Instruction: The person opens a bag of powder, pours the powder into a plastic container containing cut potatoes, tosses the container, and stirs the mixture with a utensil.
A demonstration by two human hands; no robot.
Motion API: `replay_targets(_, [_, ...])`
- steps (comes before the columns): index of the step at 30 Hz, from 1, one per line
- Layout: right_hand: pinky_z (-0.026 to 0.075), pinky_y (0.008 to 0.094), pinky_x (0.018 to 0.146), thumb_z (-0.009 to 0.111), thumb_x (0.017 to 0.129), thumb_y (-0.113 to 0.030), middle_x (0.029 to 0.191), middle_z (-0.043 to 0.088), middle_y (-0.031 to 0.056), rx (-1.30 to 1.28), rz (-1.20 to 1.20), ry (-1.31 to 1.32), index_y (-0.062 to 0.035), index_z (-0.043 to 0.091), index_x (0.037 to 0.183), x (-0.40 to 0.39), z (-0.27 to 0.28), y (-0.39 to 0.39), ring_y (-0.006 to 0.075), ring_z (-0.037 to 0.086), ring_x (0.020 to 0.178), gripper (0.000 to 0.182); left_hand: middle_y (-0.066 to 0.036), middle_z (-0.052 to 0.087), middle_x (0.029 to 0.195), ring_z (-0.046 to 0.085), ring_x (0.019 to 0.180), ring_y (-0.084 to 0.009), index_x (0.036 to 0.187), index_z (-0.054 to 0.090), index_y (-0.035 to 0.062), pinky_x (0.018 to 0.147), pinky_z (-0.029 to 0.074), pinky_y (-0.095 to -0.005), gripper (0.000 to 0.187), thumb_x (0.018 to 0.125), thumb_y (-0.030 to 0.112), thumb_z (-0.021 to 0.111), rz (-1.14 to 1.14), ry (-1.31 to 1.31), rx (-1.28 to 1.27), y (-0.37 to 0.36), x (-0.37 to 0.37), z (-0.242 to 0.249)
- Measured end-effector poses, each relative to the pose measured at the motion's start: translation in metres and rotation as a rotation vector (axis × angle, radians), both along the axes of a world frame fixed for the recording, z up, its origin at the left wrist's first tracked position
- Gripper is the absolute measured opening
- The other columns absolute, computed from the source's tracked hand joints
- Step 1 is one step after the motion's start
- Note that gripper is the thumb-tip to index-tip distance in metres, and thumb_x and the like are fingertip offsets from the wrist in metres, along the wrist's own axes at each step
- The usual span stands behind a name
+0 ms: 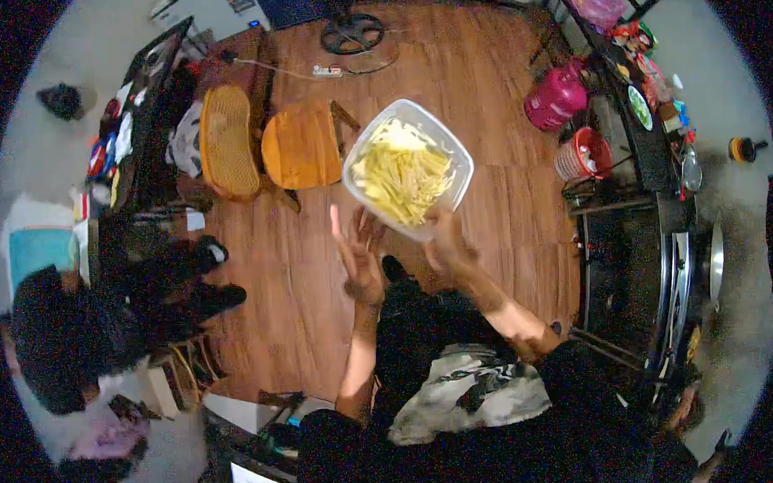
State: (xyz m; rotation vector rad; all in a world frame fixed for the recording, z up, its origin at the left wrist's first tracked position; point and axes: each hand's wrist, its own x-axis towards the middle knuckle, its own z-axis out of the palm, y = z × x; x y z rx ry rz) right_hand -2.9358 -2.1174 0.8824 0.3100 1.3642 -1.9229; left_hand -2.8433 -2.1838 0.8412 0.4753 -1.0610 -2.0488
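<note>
A white, square-rimmed plastic container point(464, 160) is held up in front of me over the floor. Thin pale-yellow cut strips point(405, 177) fill its inside, with paler pieces toward the far side. My right hand point(446, 244) grips the container at its near right corner, thumb by the rim and the other fingers hidden beneath. Just below the near left side, my left hand point(362, 264) is open with its fingers spread upward, and its fingertips come close to the container's edge.
Two wooden chairs point(302, 148) stand ahead on the left. A pink gas cylinder point(556, 98) and a red basket point(585, 155) are at the right, beside a cluttered counter point(647, 147). Another person point(75, 337) sits at the left. A fan point(352, 34) and power strip point(327, 71) lie farther off.
</note>
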Motion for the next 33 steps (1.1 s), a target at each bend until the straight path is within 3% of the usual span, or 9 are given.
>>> replay_targets(1, [0.045, 0.0385, 0.087, 0.044, 0.077, -0.017, 0.101, 0.058, 0.0152, 0.001, -0.064, 0.027, 0.0066, 0.049, 0.108, -0.003, -0.008, -0.001, 0.0278, 0.056, 0.096, 0.039, -0.017, 0.032, 0.136, 0.033, 0.125, -0.0276, 0.14, 0.005, 0.0051, 0.102, 0.027, -0.0392, 0.09, 0.081, 0.049, 0.058, 0.017, -0.01, -0.031, 0.002, -0.016, 0.006])
replay_targets(3, [0.043, 0.0371, 0.089, 0.047, 0.08, -0.021, 0.104, 0.056, 0.0136, 0.009, 0.002, 0.187, 0.0061, 0.045, 0.113, -0.018, -0.05, 0.001, 0.0274, 0.054, 0.1, 0.043, -0.018, 0.033, 0.133, 0.036, 0.121, -0.0253, 0.138, 0.012, 0.0005, 0.1, 0.03, -0.0366, 0.08, 0.083, 0.037, 0.059, 0.002, -0.243, -0.267, -0.016, -0.042, -0.047])
replay_targets(7, [0.034, 0.0352, 0.097, 0.057, 0.082, -0.033, 0.119, 0.049, 0.0109, -0.088, -0.041, 0.462, -0.0017, 0.026, 0.134, -0.035, 0.001, 0.034, 0.0255, 0.045, 0.113, 0.068, -0.017, 0.042, 0.125, 0.046, 0.111, -0.0246, 0.133, 0.024, -0.0026, 0.093, 0.039, -0.0345, 0.065, 0.082, 0.023, 0.055, -0.094, -0.016, 0.097, -0.033, -0.047, -0.015])
replay_targets(10, [0.032, 0.0365, 0.098, 0.06, 0.081, -0.032, 0.13, 0.038, 0.0126, 0.025, 0.335, 0.356, -0.0157, 0.01, 0.141, -0.104, -0.002, 0.067, 0.026, 0.041, 0.117, 0.08, -0.014, 0.047, 0.123, 0.049, 0.111, -0.0243, 0.131, 0.031, -0.0013, 0.095, 0.041, -0.0347, 0.059, 0.083, 0.026, 0.052, -0.401, -0.152, 0.221, -0.058, -0.07, 0.019])
replay_targets(13, [0.045, 0.0317, 0.086, 0.055, 0.083, -0.032, 0.107, 0.057, 0.0094, 0.094, 0.553, 0.21, -0.0011, 0.042, 0.124, -0.151, -0.009, 0.048, 0.0212, 0.055, 0.099, 0.053, -0.013, 0.047, 0.124, 0.049, 0.112, -0.0248, 0.131, 0.031, -0.0007, 0.094, 0.041, -0.0331, 0.057, 0.086, 0.029, 0.048, -0.6, -0.482, -0.047, -0.086, -0.114, 0.063])
replay_targets(16, [0.049, 0.0308, 0.08, 0.051, 0.084, -0.027, 0.1, 0.061, 0.0084, 0.031, 0.376, 0.03, 0.0007, 0.053, 0.11, -0.183, -0.054, 0.043, 0.0201, 0.059, 0.091, 0.038, -0.013, 0.045, 0.127, 0.048, 0.112, -0.023, 0.138, 0.024, 0.0056, 0.091, 0.042, -0.0335, 0.065, 0.089, 0.046, 0.041, -0.589, -0.561, -0.114, -0.103, -0.157, 0.067])
replay_targets(19, [0.045, 0.0413, 0.093, 0.04, 0.082, -0.017, 0.121, 0.048, 0.0205, -0.405, -0.063, -0.036, 0.0057, 0.035, 0.126, -0.241, -0.159, 0.025, 0.0284, 0.053, 0.108, 0.05, -0.014, 0.041, 0.131, 0.048, 0.113, -0.0218, 0.141, 0.019, 0.0102, 0.089, 0.042, -0.0334, 0.069, 0.09, 0.054, 0.035, -0.47, -0.522, -0.332, -0.121, -0.203, 0.04])
replay_targets(20, [0.043, 0.0424, 0.095, 0.036, 0.079, -0.013, 0.122, 0.047, 0.0206, -0.206, -0.129, -0.013, 0.0054, 0.035, 0.125, -0.245, -0.075, 0.002, 0.029, 0.052, 0.11, 0.05, -0.015, 0.04, 0.132, 0.049, 0.112, -0.0234, 0.141, 0.019, 0.0103, 0.089, 0.042, -0.0341, 0.071, 0.089, 0.054, 0.038, -0.417, -0.471, -0.254, -0.127, -0.219, 0.036])
replay_targets(33, [0.046, 0.0384, 0.09, 0.038, 0.087, -0.027, 0.113, 0.056, 0.0115, -0.299, -0.101, 0.001, -0.0014, 0.046, 0.119, -0.434, -0.079, -0.04, 0.0214, 0.056, 0.101, 0.042, -0.017, 0.03, 0.139, 0.041, 0.12, -0.029, 0.142, 0.005, 0.0158, 0.094, 0.039, -0.0373, 0.072, 0.09, 0.048, 0.042, -0.353, -0.339, -0.123, -0.087, -0.395, -0.004])
